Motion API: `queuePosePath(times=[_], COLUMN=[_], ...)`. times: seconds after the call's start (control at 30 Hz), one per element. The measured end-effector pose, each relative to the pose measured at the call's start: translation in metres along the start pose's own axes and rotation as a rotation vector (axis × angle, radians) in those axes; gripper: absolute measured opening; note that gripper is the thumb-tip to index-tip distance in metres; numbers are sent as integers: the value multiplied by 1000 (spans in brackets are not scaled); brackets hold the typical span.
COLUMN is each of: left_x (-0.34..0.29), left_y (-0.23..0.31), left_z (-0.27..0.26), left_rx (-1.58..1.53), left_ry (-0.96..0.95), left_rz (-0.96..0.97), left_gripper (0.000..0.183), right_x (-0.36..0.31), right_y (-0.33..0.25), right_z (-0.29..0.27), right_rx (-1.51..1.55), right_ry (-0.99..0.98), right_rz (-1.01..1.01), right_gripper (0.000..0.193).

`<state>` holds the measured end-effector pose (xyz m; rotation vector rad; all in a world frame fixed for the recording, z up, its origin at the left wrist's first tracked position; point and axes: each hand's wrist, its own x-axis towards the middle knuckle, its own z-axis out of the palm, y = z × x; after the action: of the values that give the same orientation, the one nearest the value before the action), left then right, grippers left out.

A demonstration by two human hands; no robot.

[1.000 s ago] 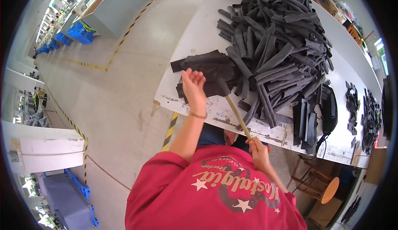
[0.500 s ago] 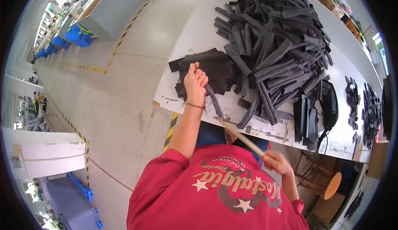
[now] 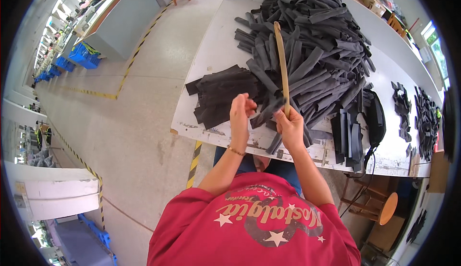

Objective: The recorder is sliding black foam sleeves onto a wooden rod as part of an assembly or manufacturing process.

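Note:
My right hand (image 3: 291, 128) is closed around the lower end of a long wooden stick (image 3: 282, 64), which points up and away over a heap of dark grey fabric tubes (image 3: 317, 50). Beside its thumb is a short dark fabric piece (image 3: 274, 106); whether the fingers pinch it is hard to see. My left hand (image 3: 240, 117) is just left of that piece, its fingers loosely bent and apart, with nothing visible in them. Beyond the left hand lies a stack of flat black fabric pieces (image 3: 223, 93) on the white table (image 3: 201, 59).
Black strips (image 3: 346, 134) and a black pouch-like item (image 3: 375, 117) with a cord lie right of the heap. More dark pieces (image 3: 427, 122) are at the far right. A wooden stool (image 3: 386, 208) stands below the table's right side. Blue crates (image 3: 85, 55) stand across the aisle.
The right hand has moved up from near my waist to the table edge, and the stick now points away from me. The left hand has come down and let go of the fabric tube.

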<state>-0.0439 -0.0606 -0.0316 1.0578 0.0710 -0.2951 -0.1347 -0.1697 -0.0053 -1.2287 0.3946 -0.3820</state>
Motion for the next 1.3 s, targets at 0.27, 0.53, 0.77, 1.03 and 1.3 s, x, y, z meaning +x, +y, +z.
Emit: queuePosePath(times=[0.27,0.53,0.77,1.03,1.3], left_x=[-7,-12,-13,-32,-36], left_y=[11,1,21,19,19], left_z=[18,24,26,22,12], left_rx=[-270,-461,205,312,234], left_ry=[-252,-166,-174,-346,-340], left_rz=[-149,-299,76,67,0], left_gripper=[17,17,24,20,14], right_x=[-8,-19,-12,24,7], right_y=[0,6,-24,-28,-26], right_z=[8,1,15,8,-8], right_rx=[-299,-86,-294,325,-1], right_ry=[-23,-128,98,135,18], right_rz=[-21,132,-126,18,57], right_gripper=[14,12,13,8,18])
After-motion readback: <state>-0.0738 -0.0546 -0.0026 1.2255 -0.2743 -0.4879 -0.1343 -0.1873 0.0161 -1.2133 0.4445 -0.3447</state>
